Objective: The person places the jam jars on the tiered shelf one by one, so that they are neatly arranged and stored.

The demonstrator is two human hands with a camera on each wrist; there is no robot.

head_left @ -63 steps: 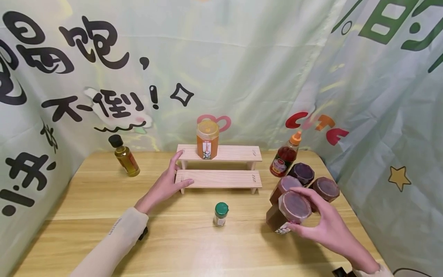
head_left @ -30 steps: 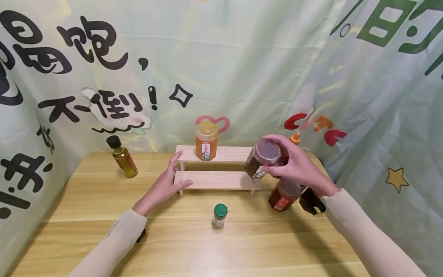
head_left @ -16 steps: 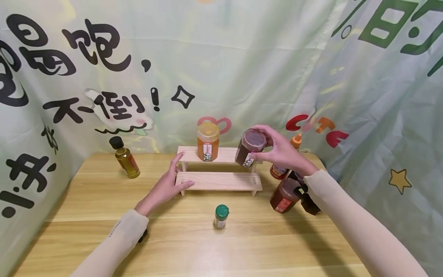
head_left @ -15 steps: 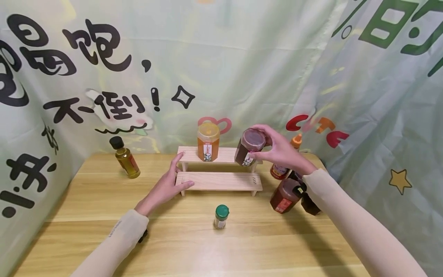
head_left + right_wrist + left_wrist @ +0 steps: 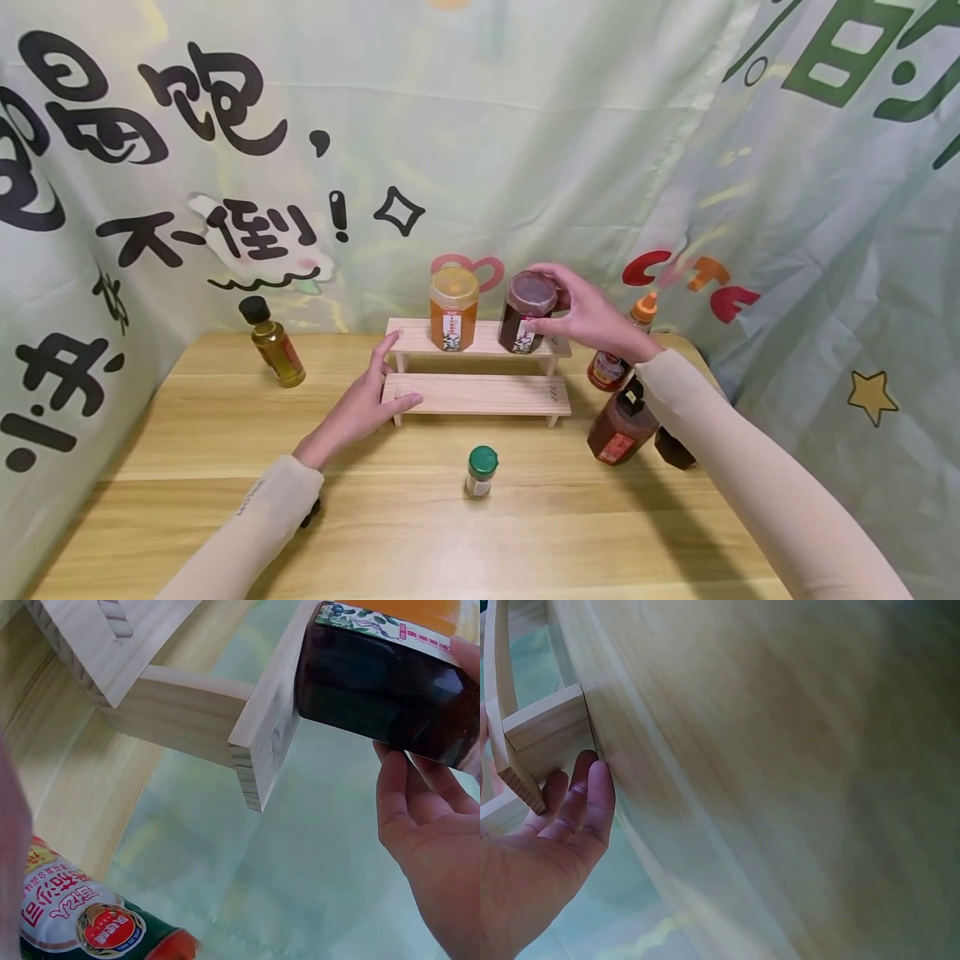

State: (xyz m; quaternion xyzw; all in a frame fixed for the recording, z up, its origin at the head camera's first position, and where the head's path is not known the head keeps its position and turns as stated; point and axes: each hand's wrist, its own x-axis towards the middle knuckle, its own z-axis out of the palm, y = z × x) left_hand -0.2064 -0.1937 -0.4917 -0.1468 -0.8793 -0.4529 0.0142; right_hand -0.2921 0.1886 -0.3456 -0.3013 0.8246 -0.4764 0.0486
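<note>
A dark hexagonal jar (image 5: 516,315) with a white label stands upright at the right of the upper tier of a two-tier wooden rack (image 5: 480,395). My right hand (image 5: 588,317) grips it from the right, thumb in front; the right wrist view shows the jar (image 5: 375,694) resting on the upper board. To its left on the same tier stands an amber jar (image 5: 442,321), a gap between them. My left hand (image 5: 358,410) holds the rack's left end, thumb on the lower tier; in the left wrist view its fingers (image 5: 598,799) curl at the end.
On the right, a red sauce bottle (image 5: 607,372) with an orange cap stands behind a red-labelled dark jar (image 5: 622,433); my forearm partly hides another dark jar (image 5: 675,450). A green-capped shaker (image 5: 481,473) stands in front. An oil bottle (image 5: 279,350) stands at left.
My right hand has carried the dark jar from the group on the right, up and leftward, onto the upper tier, and the jar has straightened. The left hand stays at the rack.
</note>
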